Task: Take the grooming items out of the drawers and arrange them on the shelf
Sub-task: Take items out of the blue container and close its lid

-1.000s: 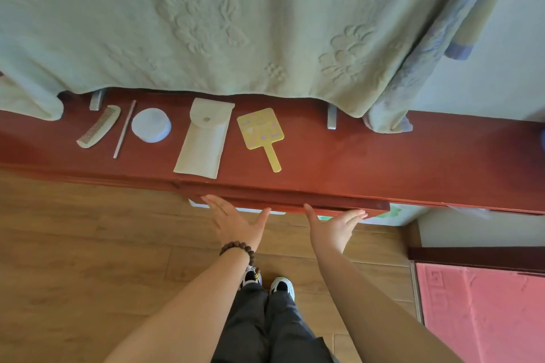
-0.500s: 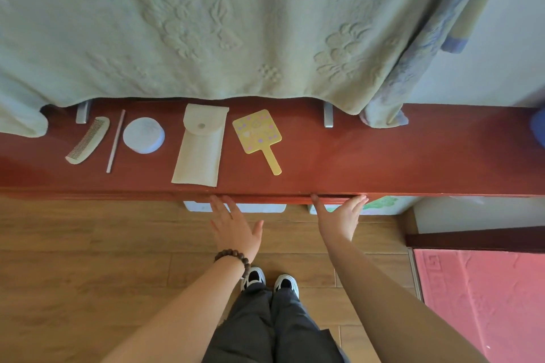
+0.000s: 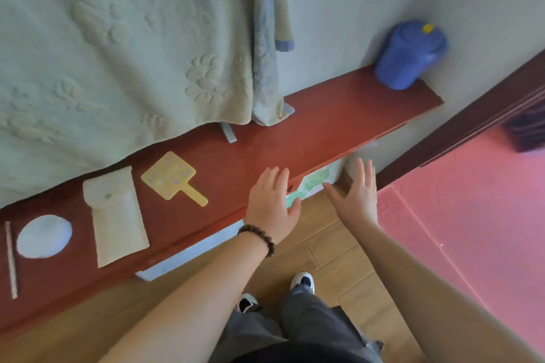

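On the red-brown shelf [image 3: 309, 127] lie a thin white stick [image 3: 11, 259], a round pale blue compact [image 3: 44, 235], a cream snap pouch [image 3: 116, 215] and a yellow hand mirror [image 3: 172, 178]. My left hand [image 3: 271, 203], with a bead bracelet on the wrist, is open and flat over the shelf's front edge. My right hand [image 3: 358, 194] is open just right of it, fingers spread, holding nothing. Below the shelf edge show the tops of a white drawer unit [image 3: 188, 253] and a green-patterned one [image 3: 312, 183]. The comb is out of view.
A pale green embossed towel [image 3: 118, 38] and a bluish cloth [image 3: 271, 68] hang down over the back of the shelf. A blue lidded cup [image 3: 408, 54] stands at its right end. Wooden floor lies below, a pink mat [image 3: 472, 215] at right beside a dark door frame [image 3: 472, 115].
The view has swung right and tilted, showing the shelf's right end and the blue cup. Both hands have risen from under the shelf edge and shifted right, still open.
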Available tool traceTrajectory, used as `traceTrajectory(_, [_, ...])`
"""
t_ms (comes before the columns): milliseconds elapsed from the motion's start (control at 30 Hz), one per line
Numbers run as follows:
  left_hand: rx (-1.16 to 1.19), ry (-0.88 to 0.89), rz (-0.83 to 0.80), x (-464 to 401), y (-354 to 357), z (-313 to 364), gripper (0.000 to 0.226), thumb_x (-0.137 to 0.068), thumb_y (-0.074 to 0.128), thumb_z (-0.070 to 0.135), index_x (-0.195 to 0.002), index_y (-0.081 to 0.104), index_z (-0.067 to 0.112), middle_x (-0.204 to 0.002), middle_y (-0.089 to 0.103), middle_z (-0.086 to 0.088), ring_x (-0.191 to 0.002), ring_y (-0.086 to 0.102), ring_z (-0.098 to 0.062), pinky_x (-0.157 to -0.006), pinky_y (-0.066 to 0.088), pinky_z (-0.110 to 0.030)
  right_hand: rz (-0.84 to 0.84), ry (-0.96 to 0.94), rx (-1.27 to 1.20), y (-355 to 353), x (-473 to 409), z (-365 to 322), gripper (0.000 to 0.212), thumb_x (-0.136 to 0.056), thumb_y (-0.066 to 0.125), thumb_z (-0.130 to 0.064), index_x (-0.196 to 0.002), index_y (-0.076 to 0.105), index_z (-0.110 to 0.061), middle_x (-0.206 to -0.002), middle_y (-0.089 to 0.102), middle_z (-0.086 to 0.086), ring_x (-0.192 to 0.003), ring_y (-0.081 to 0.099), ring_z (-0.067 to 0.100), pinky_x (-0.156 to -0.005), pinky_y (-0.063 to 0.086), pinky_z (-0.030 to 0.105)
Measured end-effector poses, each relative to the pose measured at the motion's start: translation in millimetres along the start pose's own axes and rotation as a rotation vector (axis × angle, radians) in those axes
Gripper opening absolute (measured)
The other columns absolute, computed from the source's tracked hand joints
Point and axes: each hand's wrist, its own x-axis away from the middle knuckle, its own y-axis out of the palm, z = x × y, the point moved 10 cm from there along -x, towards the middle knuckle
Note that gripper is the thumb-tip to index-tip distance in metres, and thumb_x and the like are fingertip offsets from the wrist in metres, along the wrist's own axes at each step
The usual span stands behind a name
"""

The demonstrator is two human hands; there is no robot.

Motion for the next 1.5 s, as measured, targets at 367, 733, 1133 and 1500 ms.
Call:
traceTrajectory(367, [-0.053, 0.063, -0.026, -124, 26, 98, 0.074, -0.089, 0.050, 0.049, -0.148, 0.020, 0.016, -0.155, 0.022, -0.015, -0.146, 0.011, -0.030, -0.114, 0.024, -0.050, 0.147, 0.095, -0.102, -103, -92, 68, 0.082, -0.085, 0.064, -0.043, -0.149, 0.020, -0.018, -0.159, 0.009, 0.005, -0.147, 0.006, 0.023, -0.118, 0.017, 0.046])
traceTrajectory(733, [-0.003, -0.071, 0.114, -275, 64, 201, 0.073, -0.088, 0.055, 0.045, -0.147, 0.026, 0.014, -0.153, 0.028, -0.015, -0.145, 0.016, -0.031, -0.113, 0.024, -0.047, 0.069, -0.094, -0.188, -159, -272, 93, 0.082, -0.083, 0.066, -0.043, -0.148, 0.024, -0.015, -0.156, 0.020, 0.008, -0.143, 0.022, 0.025, -0.114, 0.028, 0.040])
traceTrajectory(1133, [0.092, -0.069, 0.076, -440, 70, 268, 0.066, -0.090, 0.056, 0.039, -0.144, 0.031, 0.010, -0.145, 0.038, -0.011, -0.131, 0.039, -0.029, -0.106, 0.036, -0.042, -0.090, -0.175, -0.296, -162, -395, 65, 0.094, -0.084, 0.067, -0.041, -0.150, 0.009, -0.007, -0.158, 0.012, 0.008, -0.145, 0.019, 0.021, -0.116, 0.025, 0.036])
traceTrajectory(1500, [0.040, -0.045, 0.246, -458, 70, 268, 0.029, -0.095, 0.049, 0.035, -0.112, 0.062, 0.016, -0.118, 0.061, -0.007, -0.112, 0.049, -0.031, -0.091, 0.039, -0.041, -0.055, -0.148, -0.375, -161, -414, 74, 0.095, -0.076, 0.076, -0.037, -0.148, 0.021, -0.007, -0.153, 0.020, 0.003, -0.137, 0.031, 0.016, -0.111, 0.035, 0.031])
